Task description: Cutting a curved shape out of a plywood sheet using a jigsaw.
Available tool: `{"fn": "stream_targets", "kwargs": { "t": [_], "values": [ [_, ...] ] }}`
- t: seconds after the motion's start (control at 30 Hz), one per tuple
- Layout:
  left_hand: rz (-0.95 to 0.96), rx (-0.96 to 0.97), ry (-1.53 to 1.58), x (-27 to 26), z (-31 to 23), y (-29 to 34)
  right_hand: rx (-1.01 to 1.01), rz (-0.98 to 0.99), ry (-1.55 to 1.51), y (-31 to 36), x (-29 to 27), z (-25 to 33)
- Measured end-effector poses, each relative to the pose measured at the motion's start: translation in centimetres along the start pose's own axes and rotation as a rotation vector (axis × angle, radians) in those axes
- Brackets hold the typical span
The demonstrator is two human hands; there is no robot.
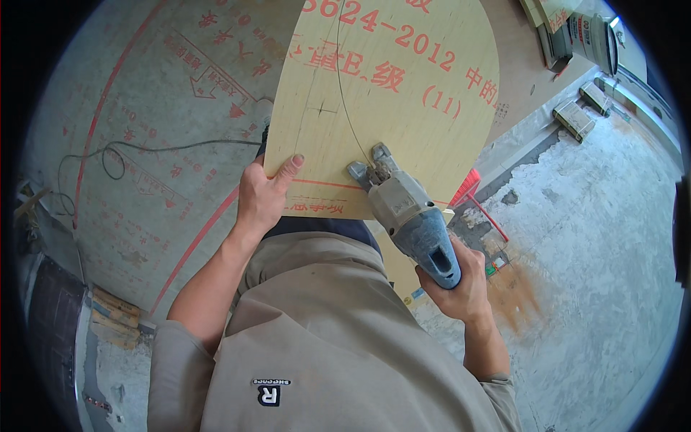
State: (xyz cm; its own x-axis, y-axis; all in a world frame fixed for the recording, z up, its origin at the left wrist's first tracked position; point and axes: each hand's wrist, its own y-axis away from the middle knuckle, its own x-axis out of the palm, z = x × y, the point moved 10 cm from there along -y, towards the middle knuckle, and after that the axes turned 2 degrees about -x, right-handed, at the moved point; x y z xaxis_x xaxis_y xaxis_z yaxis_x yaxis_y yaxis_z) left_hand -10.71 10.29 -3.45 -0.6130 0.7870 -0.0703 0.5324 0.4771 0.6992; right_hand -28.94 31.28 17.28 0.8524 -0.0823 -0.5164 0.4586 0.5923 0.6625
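The board (432, 137) filled the upper middle of the frame, with the left hand (266, 191) at its lower left corner, thumb on top, and the jigsaw (410, 216) over its lower edge just right of the middle, the right hand (461, 277) around the tool's rear end. Left of the board, a large sheet (173, 216) spread across the upper left with a cable (173, 146) lying on it, and stacked pieces (115, 317) sat below it at lower left. Right of the board, a broom (475, 191) lay on the floor (590, 216), below a bucket (594, 39) at upper right.
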Motion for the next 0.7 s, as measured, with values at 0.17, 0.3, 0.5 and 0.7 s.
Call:
{"fn": "stream_targets", "kwargs": {
  "t": [0.17, 0.3, 0.5, 0.7],
  "values": [
    [0.012, -0.015, -0.001, 0.02, -0.02, 0.02, 0.009, -0.008, -0.014, -0.15, 0.1, 0.2],
    [0.012, -0.015, 0.006, 0.01, -0.16, 0.02, 0.019, -0.013, -0.01, -0.25, 0.08, 0.31],
    [0.031, -0.019, 0.011, 0.12, -0.41, 0.17, 0.032, -0.002, -0.003, -0.33, 0.11, 0.56],
    [0.019, -0.019, 0.025, 0.22, -0.31, 0.25, 0.03, -0.015, -0.009, -0.37, 0.0, 0.91]
  ]
}}
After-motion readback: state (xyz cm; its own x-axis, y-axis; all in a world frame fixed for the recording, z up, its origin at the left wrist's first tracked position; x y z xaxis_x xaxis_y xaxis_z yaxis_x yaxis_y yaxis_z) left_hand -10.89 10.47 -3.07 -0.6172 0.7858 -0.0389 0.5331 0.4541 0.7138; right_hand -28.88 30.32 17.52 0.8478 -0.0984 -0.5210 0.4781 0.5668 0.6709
